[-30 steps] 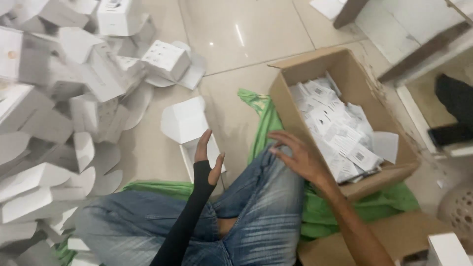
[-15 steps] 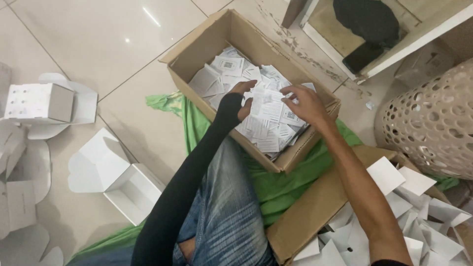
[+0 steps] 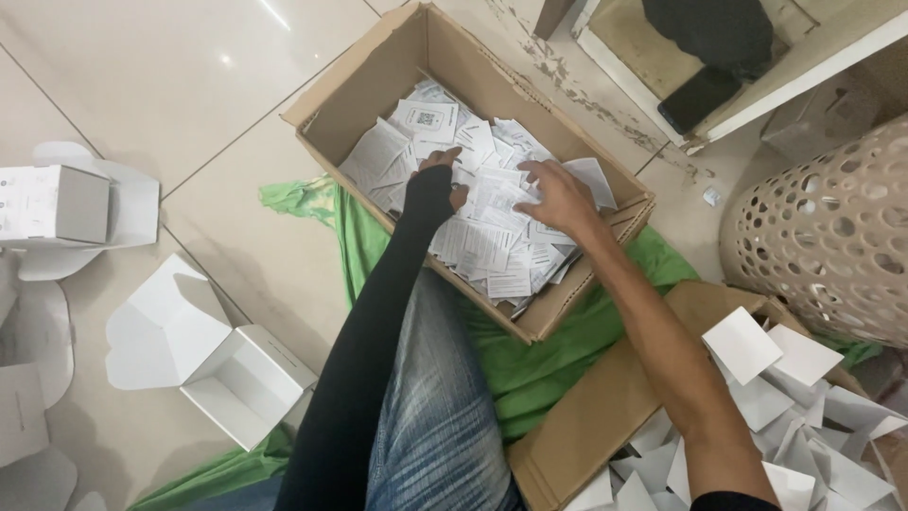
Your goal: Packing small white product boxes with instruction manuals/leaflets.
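Note:
An open brown cardboard box [image 3: 378,80] stands on the tiled floor, filled with several small white printed paper slips [image 3: 473,213]. My left hand [image 3: 443,175], in a long black sleeve, rests on the slips in the middle of the box. My right hand [image 3: 558,194] lies flat on the slips just to its right, fingers spread. Neither hand visibly holds a slip. My knee in blue jeans [image 3: 435,407] points toward the box.
A green cloth [image 3: 530,360] lies under me. An open white carton [image 3: 246,378] sits at left, another white box [image 3: 52,203] farther left. A second brown box [image 3: 605,407] with white folded pieces is at lower right, and a perforated beige basket [image 3: 832,227] stands right.
My view swung from the pile of white cartons toward the slip box. Both hands left my knee and reached into the box, settling on the slips.

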